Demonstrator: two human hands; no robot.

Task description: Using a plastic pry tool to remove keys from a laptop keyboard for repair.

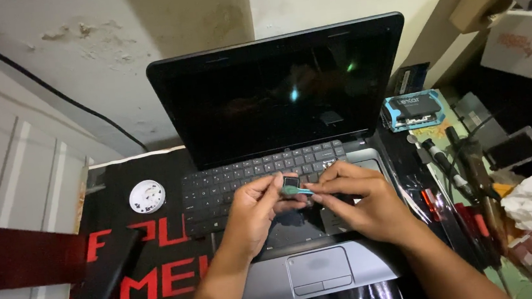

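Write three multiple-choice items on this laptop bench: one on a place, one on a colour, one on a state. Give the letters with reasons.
1. Where does the white round dish lie?
A. left of the laptop
B. on the keyboard
C. behind the screen

2. What colour is the thin tool in the right hand?
A. red
B. teal
C. yellow

3. How is the laptop screen?
A. lit
B. shut flat
C. open and dark

Answers: 1 A, it sits on the black mat beside the keyboard. 2 B, teal shows between the fingers. 3 C, the lid stands up and shows only reflections.
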